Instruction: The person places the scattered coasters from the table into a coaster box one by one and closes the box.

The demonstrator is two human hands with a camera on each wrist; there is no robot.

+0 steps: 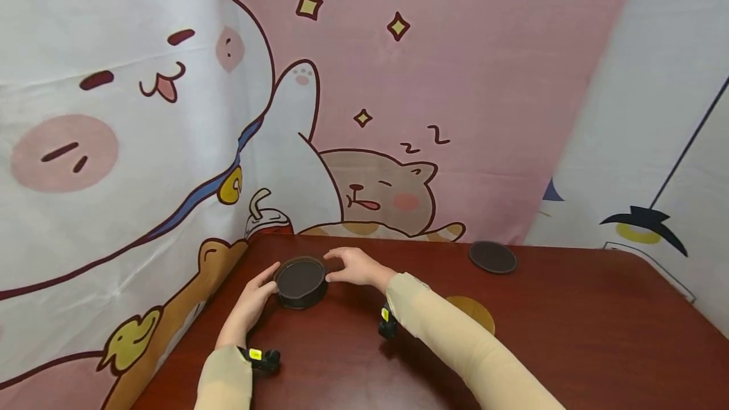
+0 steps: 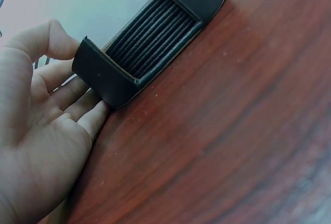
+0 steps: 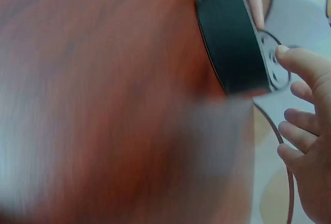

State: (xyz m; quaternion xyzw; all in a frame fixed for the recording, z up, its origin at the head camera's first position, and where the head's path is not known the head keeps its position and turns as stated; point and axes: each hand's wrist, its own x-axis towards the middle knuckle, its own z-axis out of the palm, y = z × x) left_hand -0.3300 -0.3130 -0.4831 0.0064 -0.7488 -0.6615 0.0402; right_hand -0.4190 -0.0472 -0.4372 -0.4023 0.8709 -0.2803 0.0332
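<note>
Left fingers [image 2: 92, 123] clamped on, right fingers [image 3: 300, 137] apart beside, level round black holder [image 2: 103, 77], slot [image 2: 154, 36] facing nearward.

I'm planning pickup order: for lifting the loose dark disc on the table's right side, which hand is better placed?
Probably the right hand: it is nearer the loose dark disc, and its fingers look open, while the left hand holds the black holder.
</note>
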